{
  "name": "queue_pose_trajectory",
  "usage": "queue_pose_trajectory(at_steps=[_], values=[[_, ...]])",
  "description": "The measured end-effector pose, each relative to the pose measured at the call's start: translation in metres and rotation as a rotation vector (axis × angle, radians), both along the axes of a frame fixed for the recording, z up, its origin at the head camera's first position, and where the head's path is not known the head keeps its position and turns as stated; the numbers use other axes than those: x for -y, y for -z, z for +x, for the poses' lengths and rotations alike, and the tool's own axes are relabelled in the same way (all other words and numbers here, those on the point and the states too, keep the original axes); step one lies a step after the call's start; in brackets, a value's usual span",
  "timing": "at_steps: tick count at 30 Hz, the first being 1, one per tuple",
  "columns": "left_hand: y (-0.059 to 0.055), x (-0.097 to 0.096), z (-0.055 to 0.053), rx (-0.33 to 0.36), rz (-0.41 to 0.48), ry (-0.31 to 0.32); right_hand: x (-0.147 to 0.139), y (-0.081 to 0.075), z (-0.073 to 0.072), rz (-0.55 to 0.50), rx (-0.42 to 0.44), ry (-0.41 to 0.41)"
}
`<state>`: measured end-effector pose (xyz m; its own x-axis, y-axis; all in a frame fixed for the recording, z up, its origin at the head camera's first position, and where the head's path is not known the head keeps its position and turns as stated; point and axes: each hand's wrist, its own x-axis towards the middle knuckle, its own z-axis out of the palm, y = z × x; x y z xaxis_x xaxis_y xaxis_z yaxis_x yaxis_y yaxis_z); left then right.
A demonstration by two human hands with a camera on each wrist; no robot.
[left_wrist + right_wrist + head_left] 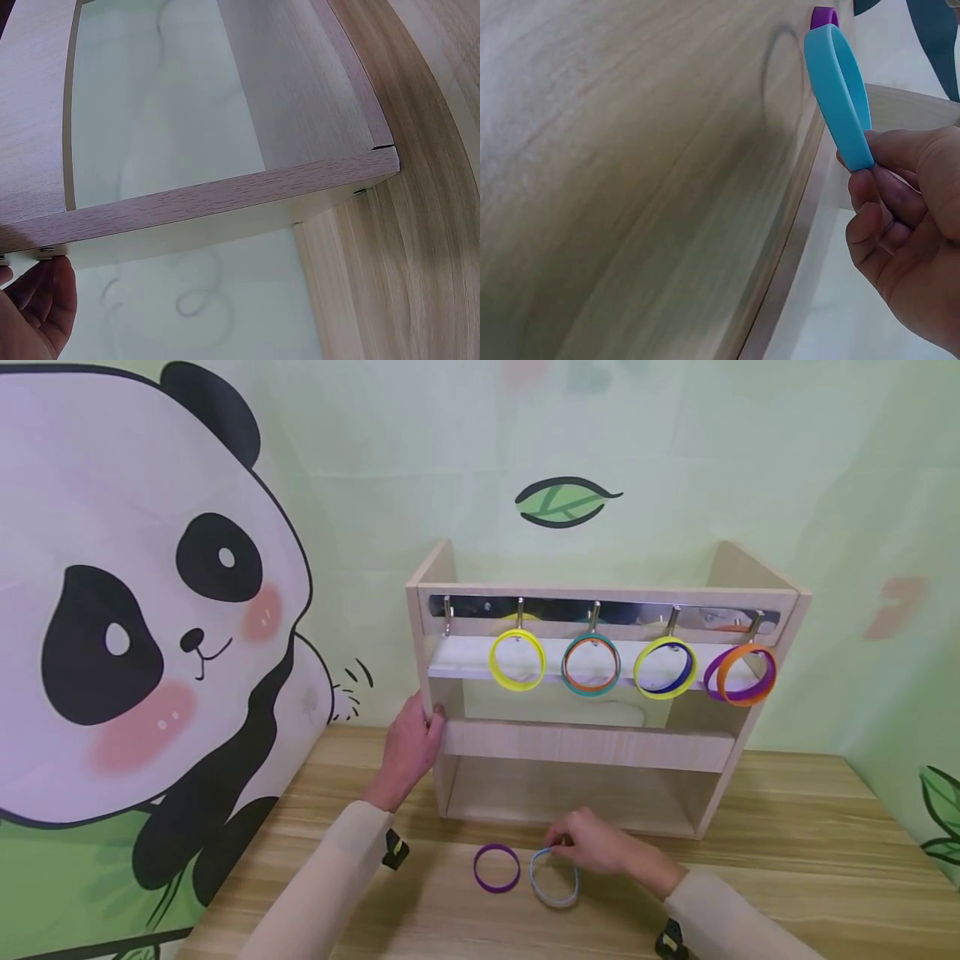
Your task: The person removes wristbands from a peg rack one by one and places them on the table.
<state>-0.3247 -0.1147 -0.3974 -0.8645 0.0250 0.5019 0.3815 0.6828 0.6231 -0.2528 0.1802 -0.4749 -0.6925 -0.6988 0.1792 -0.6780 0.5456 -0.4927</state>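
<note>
And it's the right hand [592, 842] with the blue band [831, 90], pinched between thumb and fingers at the side nearest the rack [585, 743]! The band is in front of the middle of the rack's front bottom edge, tipped up on its rim — whether its low side touches the table [630, 910], I can't tell. Just beside it, nearer the rack's front left corner, the purple band [497, 890] lies flat on the table.

Over on the other side, the left hand [411, 743] grips the rack's left side panel, thumb at the front edge; how far the fingers wrap behind is hidden.

Now, the handling: this one looks like soft, bendy rubber, very light, nothing likely to break. It should give under a squeeze and perhaps cling a little to the skin, so a light pinch on the rim ought to do, leaving the loop open.

The right wrist view gives us the flat, broad wall of the band and that pinch up close; from the head it's only a thin, pale ring. But only the head view has the whole row — a bare hook [447, 618] at the left end, hung bands [591, 692] on the other four. The left wrist view? Boards and fingertips, no bands at all.
</note>
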Motion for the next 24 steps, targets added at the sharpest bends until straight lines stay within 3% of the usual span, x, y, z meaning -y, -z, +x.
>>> queue_pose_trajectory(at_steps=[7,15,24], values=[[0.001,0.0,-0.001,-0.017,0.002,0.002,0.003,0.001,-0.002,0.022,0.019,0.02],[0.003,0.001,-0.004,-0.043,-0.013,0.007,0.004,0.006,-0.007,0.024,-0.004,-0.015],[0.002,0.001,-0.003,-0.013,-0.008,0.014,0.002,0.01,-0.01,0.045,-0.024,-0.011]])
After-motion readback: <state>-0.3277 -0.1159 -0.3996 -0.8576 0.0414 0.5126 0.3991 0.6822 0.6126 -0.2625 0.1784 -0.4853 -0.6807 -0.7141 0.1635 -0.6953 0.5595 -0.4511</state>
